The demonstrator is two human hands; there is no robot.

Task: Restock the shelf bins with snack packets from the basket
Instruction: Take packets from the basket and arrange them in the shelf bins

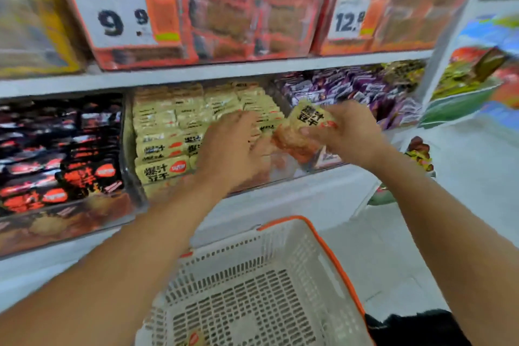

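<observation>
The right hand [344, 132] holds a small bunch of yellow snack packets [309, 118] over the right end of the middle bin [280, 174], fingers curled around them. The left hand [233, 149] lies flat with loose, straight fingers on the yellow packets already packed in that bin. The bin is clear plastic and sits on the lower shelf. Beside it on the left is a bin of black and red packets [61, 154]. On the right are purple packets [351, 90]. Below the arms is a white basket [280, 247] with an orange rim; one packet [193, 338] lies at its bottom. Above are price tags [112, 19].
</observation>
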